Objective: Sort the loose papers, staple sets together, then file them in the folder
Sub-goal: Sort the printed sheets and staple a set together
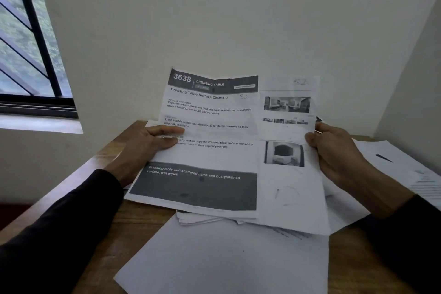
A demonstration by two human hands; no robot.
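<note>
I hold two printed sheets raised above the wooden table (133, 224). My left hand (145, 148) grips the left edge of a sheet headed "3638 Dressing Table" (207, 131), marked S1 by hand, with its thumb on top. My right hand (334, 150) grips the right edge of a sheet with small photos (288, 174), marked S2, which lies behind and to the right of the first. More loose papers (210, 218) lie stacked under them on the table. No stapler or folder shows.
A large blank sheet (233, 255) lies at the near table edge. Further printed papers (410, 169) spread along the right side by the wall. A barred window (26, 43) is at the upper left, a plain wall behind the table.
</note>
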